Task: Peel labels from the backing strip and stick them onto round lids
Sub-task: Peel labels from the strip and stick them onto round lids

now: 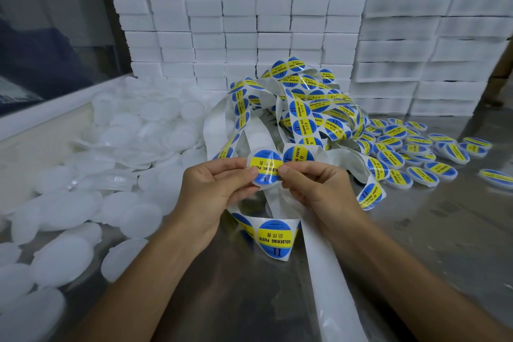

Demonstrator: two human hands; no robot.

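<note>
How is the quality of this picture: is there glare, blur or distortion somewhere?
Head view: wide-angle distortion bends the stacked white blocks toward the edges; the metal table gives soft, dull reflections; the glossy label, pinched between left hand and right hand, shows a small sheen; the plain white lids at left look washed out and soft; the centre is sharp.

The left hand [219,186] and right hand [311,183] meet over the worktop [444,230], a label [265,168] between their fingertips. The backing strip [294,119] lies heaped just behind them, one end trailing toward the viewer beneath the right hand. Bare lids [111,147] lie left of the left hand, labelled lids [416,153] right of the right hand, stacked blocks [249,22] behind everything.
</note>
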